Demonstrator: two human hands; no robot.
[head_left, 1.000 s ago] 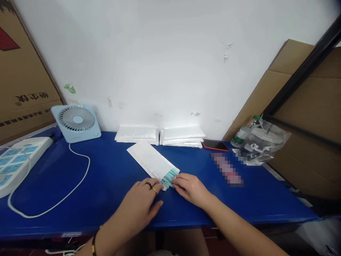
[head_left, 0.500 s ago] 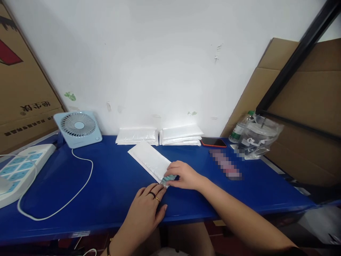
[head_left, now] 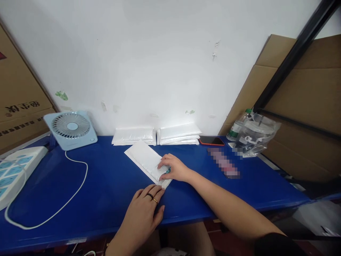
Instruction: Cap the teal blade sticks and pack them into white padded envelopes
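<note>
A white padded envelope (head_left: pixel 145 156) lies slantwise on the blue tabletop. My right hand (head_left: pixel 174 168) is curled low over its near right part, fingers closed around a small teal item (head_left: pixel 168 170). Most of that item is hidden by the fingers, so its kind is unclear. My left hand (head_left: pixel 146 206), with a dark ring and a gold ring, lies flat with its fingertips at the envelope's near end and the thumb apart. Behind, against the wall, are two stacks of white padded envelopes, a left stack (head_left: pixel 133 136) and a right stack (head_left: pixel 178 134).
On the left stand a light blue fan (head_left: pixel 71 129) with a white cable and a white power strip (head_left: pixel 21 170). A phone (head_left: pixel 211 141), a blurred-out item (head_left: pixel 223 163) and a bottle (head_left: pixel 236 128) beside a bagged cup (head_left: pixel 255 137) are on the right. Cardboard flanks both sides.
My right hand has moved slightly up and away from my left fingertips with the teal item, which is now more covered. The left hand stays by the envelope's near end. The view has shifted slightly.
</note>
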